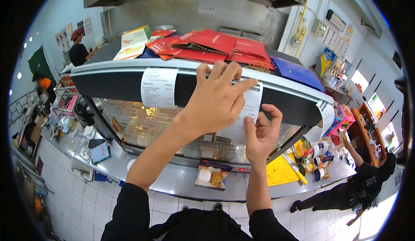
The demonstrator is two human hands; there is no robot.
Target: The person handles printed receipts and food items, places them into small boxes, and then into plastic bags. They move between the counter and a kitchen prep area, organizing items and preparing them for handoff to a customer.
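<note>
A white printed receipt [253, 100] hangs from the metal rail along the top of a food display warmer [285, 101]. My left hand [218, 96] reaches up to the rail, its fingers bent over the edge and closed at the receipt's top; the hand covers much of the paper's left side. Lower down, my right hand [263, 135] is beside the receipt, thumb against its right edge and fingers loosely curved, apart from the thumb. A second receipt [159, 87] hangs to the left on the black panel, and another curled receipt [322, 120] hangs at the right end.
Red folded packages [212, 42] and a blue one [298, 73] lie on the warmer's top. Below are a small food box [212, 175], a yellow cutting board [279, 171] and a knife [295, 168]. One person [367, 182] works at right, another [78, 48] at far left.
</note>
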